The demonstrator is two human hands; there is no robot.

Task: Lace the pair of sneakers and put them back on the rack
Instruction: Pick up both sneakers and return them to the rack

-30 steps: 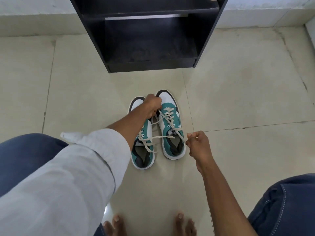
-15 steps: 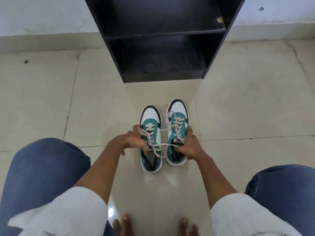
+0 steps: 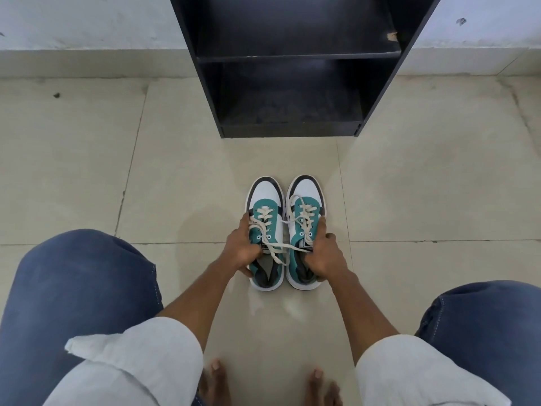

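Two teal, white and black sneakers stand side by side on the floor, toes pointing at the rack. My left hand (image 3: 240, 249) grips the outer side of the left sneaker (image 3: 265, 200). My right hand (image 3: 324, 254) grips the outer side of the right sneaker (image 3: 306, 194), fingers reaching into its opening. Loose cream laces (image 3: 275, 244) run through the eyelets and trail across from one shoe to the other. The black shoe rack (image 3: 292, 54) stands just beyond the shoes, its two visible shelves bare.
Pale floor tiles (image 3: 87, 171) spread all around. My knees in blue jeans (image 3: 73, 288) flank the shoes, and my bare toes (image 3: 216, 373) show at the bottom. A white wall (image 3: 73, 27) runs behind the rack.
My left hand left the toe end and my right let go of the pulled lace. Both hands came to the sneakers' outer sides and closed on them. The view tilted up towards the rack.
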